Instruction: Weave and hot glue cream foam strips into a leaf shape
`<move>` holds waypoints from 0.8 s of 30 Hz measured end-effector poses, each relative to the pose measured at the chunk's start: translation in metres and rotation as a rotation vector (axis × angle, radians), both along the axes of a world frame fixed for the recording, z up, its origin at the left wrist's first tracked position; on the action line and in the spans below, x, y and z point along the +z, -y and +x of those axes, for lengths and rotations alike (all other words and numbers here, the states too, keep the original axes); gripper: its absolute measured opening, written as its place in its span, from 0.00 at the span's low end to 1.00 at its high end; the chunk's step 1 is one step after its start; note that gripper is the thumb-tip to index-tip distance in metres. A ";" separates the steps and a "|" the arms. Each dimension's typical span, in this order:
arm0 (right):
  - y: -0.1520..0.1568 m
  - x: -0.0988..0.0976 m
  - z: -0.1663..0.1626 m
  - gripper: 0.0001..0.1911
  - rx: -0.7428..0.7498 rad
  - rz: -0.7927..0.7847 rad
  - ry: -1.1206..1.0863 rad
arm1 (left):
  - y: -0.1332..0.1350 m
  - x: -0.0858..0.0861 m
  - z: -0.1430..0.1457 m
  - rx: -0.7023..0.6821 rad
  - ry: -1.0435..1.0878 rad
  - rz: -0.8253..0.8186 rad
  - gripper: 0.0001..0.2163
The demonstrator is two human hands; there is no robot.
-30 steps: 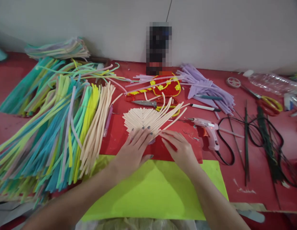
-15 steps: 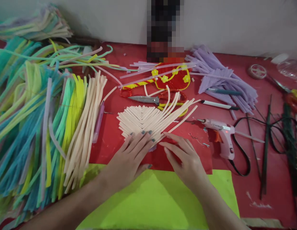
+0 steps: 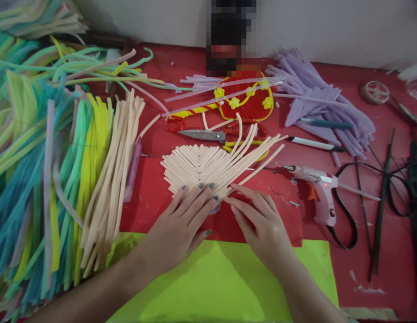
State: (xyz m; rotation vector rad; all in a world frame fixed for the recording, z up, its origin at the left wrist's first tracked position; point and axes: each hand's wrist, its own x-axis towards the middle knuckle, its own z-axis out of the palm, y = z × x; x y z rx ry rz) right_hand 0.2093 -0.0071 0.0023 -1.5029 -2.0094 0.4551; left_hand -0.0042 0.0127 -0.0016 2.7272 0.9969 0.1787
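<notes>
A leaf-shaped fan of cream pipe cleaners [image 3: 198, 166] lies in the middle, its strips meeting in a V pattern along a central seam. Several longer ends spread loose to the upper right. My left hand [image 3: 186, 215] rests flat on the fan's lower part, fingers stretched and slightly apart. At the lower right edge, my right hand [image 3: 260, 217] has its fingertips pinched around the lower end of a cream pipe cleaner [image 3: 262, 166]. A bit of purple shows under the fan, mostly hidden by my left fingers.
Left are bundles of coloured pipe cleaners [image 3: 70, 179]. Scissors [image 3: 208, 135] and a red-yellow decorated piece [image 3: 245, 101] lie behind the fan. Right are purple pipe cleaners [image 3: 316, 98], a pen [image 3: 312, 143] and a pink glue gun [image 3: 324, 188]. A lime-green sheet [image 3: 225, 278] lies in front.
The view has shifted slightly, so the bundles sit further left and the glue gun further right. Both hands keep nearly the same pose on the cream fan.
</notes>
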 end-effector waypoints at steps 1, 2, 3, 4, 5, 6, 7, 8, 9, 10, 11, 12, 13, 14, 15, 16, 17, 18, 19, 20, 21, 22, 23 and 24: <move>0.000 0.000 0.000 0.15 0.000 -0.002 -0.001 | 0.000 0.000 0.000 -0.003 0.001 0.001 0.26; 0.000 0.000 0.000 0.15 -0.002 -0.003 -0.002 | 0.000 -0.001 0.000 -0.006 -0.002 0.000 0.25; 0.000 0.000 0.001 0.15 -0.004 -0.002 -0.001 | 0.000 -0.001 0.000 -0.008 -0.006 0.002 0.25; 0.000 0.000 0.001 0.15 -0.005 -0.001 0.001 | 0.000 -0.001 0.000 -0.010 -0.012 0.007 0.24; 0.000 0.000 0.001 0.15 -0.003 0.001 0.003 | 0.000 -0.001 0.000 -0.010 -0.021 0.014 0.24; 0.000 0.000 0.001 0.15 -0.001 0.004 0.002 | -0.001 -0.001 0.000 -0.013 -0.030 0.020 0.23; 0.000 0.000 0.001 0.15 0.001 0.004 0.002 | -0.001 -0.001 0.000 -0.015 -0.038 0.025 0.23; 0.000 0.000 0.001 0.15 0.003 0.004 0.001 | -0.001 0.000 0.000 -0.017 -0.040 0.031 0.23; 0.000 0.001 0.001 0.15 0.001 0.006 -0.001 | -0.001 0.000 0.000 -0.019 -0.041 0.037 0.23; -0.001 0.001 0.001 0.15 -0.002 0.010 -0.002 | -0.001 0.000 0.001 -0.021 -0.038 0.043 0.22; -0.001 0.001 0.000 0.15 -0.005 0.014 -0.004 | -0.001 0.001 0.001 -0.023 -0.035 0.049 0.22; -0.001 0.001 0.000 0.14 -0.008 0.015 -0.004 | -0.001 0.001 0.001 -0.022 -0.030 0.053 0.22; -0.001 0.001 0.000 0.14 -0.010 0.016 -0.002 | -0.002 0.001 0.001 -0.021 -0.027 0.055 0.22; -0.001 0.001 0.000 0.14 -0.009 0.016 0.000 | -0.002 0.002 0.001 -0.020 -0.026 0.054 0.22; -0.001 0.001 0.000 0.14 -0.007 0.016 0.002 | -0.002 0.002 0.002 -0.020 -0.028 0.048 0.22; -0.001 0.001 0.000 0.14 -0.005 0.018 0.003 | -0.002 0.002 0.002 -0.018 -0.029 0.043 0.22; -0.001 0.001 0.000 0.14 -0.008 0.023 0.004 | -0.002 0.002 0.002 -0.017 -0.029 0.038 0.22; -0.001 0.001 0.001 0.14 -0.014 0.029 0.007 | -0.002 0.003 0.002 -0.016 -0.029 0.034 0.22; -0.002 0.000 0.001 0.14 -0.026 0.035 0.015 | -0.002 0.003 0.002 -0.017 -0.029 0.031 0.22; -0.002 0.000 0.002 0.14 -0.040 0.041 0.029 | -0.002 0.003 0.001 -0.016 -0.027 0.031 0.22; -0.003 -0.001 0.003 0.13 -0.055 0.047 0.051 | -0.002 0.003 0.001 -0.016 -0.028 0.033 0.22; -0.003 -0.002 0.003 0.13 -0.068 0.056 0.075 | -0.002 0.003 0.001 -0.017 -0.030 0.035 0.22; -0.004 -0.002 0.004 0.13 -0.077 0.064 0.097 | -0.001 0.003 0.001 -0.019 -0.035 0.034 0.22; -0.004 -0.002 0.004 0.12 -0.084 0.070 0.114 | -0.002 0.003 0.001 -0.019 -0.039 0.031 0.22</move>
